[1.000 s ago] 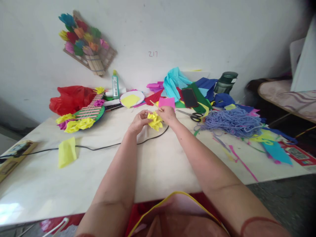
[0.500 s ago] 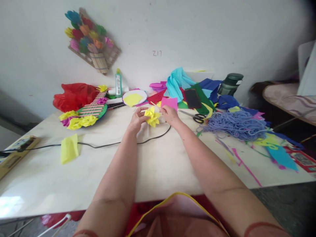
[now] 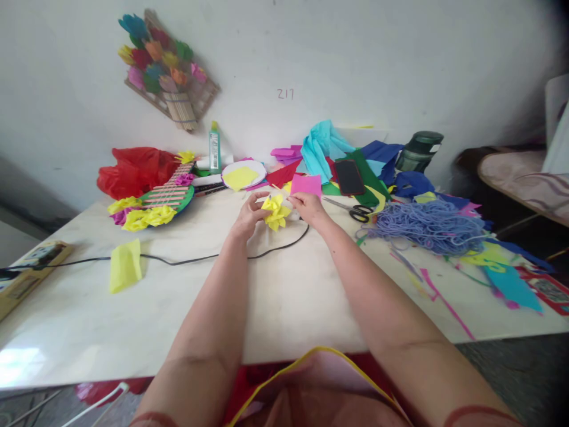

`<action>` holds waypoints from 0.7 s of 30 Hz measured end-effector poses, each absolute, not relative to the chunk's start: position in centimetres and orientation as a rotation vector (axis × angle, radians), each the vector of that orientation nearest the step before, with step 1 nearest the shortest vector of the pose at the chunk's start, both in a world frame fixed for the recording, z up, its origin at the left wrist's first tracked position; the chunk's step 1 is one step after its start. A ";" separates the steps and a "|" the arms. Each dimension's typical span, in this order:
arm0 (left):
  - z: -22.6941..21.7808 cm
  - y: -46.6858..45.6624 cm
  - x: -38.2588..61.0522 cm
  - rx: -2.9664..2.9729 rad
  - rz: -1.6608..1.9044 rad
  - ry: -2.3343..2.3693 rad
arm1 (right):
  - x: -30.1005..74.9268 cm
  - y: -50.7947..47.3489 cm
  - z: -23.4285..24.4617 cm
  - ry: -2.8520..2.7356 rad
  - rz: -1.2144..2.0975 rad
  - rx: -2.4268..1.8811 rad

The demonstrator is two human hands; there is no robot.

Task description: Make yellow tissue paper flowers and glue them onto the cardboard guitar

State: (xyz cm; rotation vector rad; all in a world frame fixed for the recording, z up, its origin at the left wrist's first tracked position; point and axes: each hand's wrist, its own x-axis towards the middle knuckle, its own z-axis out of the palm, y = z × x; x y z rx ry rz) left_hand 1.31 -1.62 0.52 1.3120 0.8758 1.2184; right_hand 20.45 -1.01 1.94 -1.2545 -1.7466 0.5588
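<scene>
My left hand [image 3: 249,218] is closed on a yellow paper flower [image 3: 276,212] with pointed petals, its fingers at the flower's left side. My right hand [image 3: 308,207] is pinched close to the flower's right edge; what its fingertips hold is too small to make out. A whitish object, partly hidden, lies behind and below the flower. Near it ends a black cord [image 3: 173,264]. Just behind my right hand lies a square of pink paper [image 3: 306,185]. Black-handled scissors [image 3: 359,212] rest to the right of it.
A paper-decorated lute shape [image 3: 166,198], a red plastic bag [image 3: 133,172], a glue bottle [image 3: 214,151] and a white plate [image 3: 254,168] stand at back left. A phone [image 3: 349,177], blue yarn [image 3: 431,225] and a dark green bottle [image 3: 420,151] lie right. A power strip [image 3: 33,273] sits far left.
Both hands and the flower stay nearly in place. The view has shifted slightly, and the flower appears turned a little between my fingers.
</scene>
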 end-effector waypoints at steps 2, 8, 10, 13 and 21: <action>0.6 -1.7 1.3 1.306 1.213 0.874 | 20.5 -0.9 1.8 -1.762 0.547 -1.249; 0.9 -1.9 1.4 1.265 1.220 0.875 | 21.0 -0.5 1.3 -1.739 0.496 -1.310; 1.0 -2.0 1.5 1.270 1.218 0.877 | 21.0 -0.6 1.4 -1.726 0.523 -1.311; 1.1 -2.1 1.5 1.287 1.213 0.865 | 20.8 -0.9 1.8 -1.713 0.591 -1.300; 1.1 -2.2 1.7 1.329 1.192 0.800 | 20.6 -1.3 2.1 -1.729 0.753 -1.250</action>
